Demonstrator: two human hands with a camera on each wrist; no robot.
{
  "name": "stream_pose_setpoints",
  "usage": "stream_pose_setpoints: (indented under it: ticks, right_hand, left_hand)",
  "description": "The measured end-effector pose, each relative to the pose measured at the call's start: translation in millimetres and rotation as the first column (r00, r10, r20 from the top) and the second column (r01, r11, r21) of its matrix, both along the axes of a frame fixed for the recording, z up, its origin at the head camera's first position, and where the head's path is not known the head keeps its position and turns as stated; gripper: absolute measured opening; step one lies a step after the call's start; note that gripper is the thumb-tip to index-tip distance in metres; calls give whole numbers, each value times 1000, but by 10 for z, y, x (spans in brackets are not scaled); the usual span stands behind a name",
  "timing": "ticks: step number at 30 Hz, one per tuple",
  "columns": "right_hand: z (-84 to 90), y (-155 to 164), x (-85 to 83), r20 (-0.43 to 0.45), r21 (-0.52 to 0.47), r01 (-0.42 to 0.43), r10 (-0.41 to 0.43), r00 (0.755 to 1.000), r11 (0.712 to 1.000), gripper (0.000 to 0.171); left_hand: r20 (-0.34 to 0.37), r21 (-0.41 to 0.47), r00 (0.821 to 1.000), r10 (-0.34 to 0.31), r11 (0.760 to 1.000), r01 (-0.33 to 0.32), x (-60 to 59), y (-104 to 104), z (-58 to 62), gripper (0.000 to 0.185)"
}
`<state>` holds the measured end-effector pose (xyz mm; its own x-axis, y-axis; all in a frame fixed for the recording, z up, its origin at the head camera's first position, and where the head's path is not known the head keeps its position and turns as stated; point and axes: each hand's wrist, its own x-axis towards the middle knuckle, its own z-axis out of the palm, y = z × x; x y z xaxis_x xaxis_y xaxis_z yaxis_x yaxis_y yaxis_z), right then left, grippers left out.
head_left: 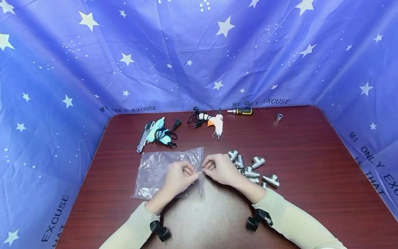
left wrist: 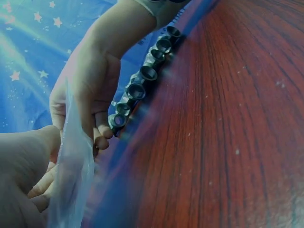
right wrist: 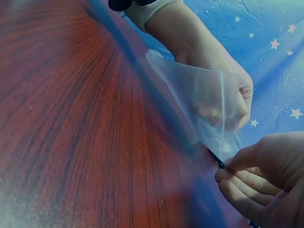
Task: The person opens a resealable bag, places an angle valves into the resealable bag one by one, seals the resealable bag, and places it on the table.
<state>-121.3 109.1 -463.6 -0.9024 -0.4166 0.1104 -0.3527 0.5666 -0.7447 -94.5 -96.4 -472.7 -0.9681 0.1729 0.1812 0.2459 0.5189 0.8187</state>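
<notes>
A clear plastic zip bag (head_left: 152,173) lies flat toward the left of the table, its right edge raised between the two hands. My left hand (head_left: 180,178) pinches the bag near that edge with thumb and forefinger. Facing it, my right hand (head_left: 221,169) holds the edge of the bag between thumb and fingertips, as the right wrist view shows. The film stands up between the hands in the left wrist view. Several shiny metal tee pipe fittings (head_left: 251,172) lie in a loose group beside the right hand and forearm, partly hidden by them.
Toward the back of the table lie a utility knife (head_left: 144,138), a light-blue glue gun (head_left: 158,133) with a black cord, a white glue gun (head_left: 217,123) with an orange trigger, a screwdriver (head_left: 244,111) and a small metal socket (head_left: 279,117). Star-printed cloth surrounds the table.
</notes>
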Motion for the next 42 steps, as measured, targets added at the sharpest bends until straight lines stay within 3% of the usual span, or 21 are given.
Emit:
stream_pose_setpoints:
  ticks: [7,13,18,26,34,42]
  right_hand:
    - [19,56,17,-11,18,-1,1,1000,1000,7]
    - [28,75,18,-23,54,-4,5,1000,999,7]
    - [37,105,23,-63,67,-15,20,998,998,6]
    - [36,139,27,-103,91,-15,25,994,996,8]
    - [44,159,37,-135,113,-18,34,990,993,10]
    - [36,152,10,-170,135,-21,44,984,991,9]
  left_hand:
    - [-130,9,991,29,1000,-29,5,-36,32,13]
    - [-287,-7,956,55,998,-59,-14,-78,78,13]
    - [-354,0,934,53,998,-57,-22,-122,132,14]
    - [-392,27,916,82,997,-78,4,-217,283,14]
    - [-362,50,927,99,995,-86,63,-286,456,14]
    - [-365,35,923,118,993,-113,121,-328,570,16]
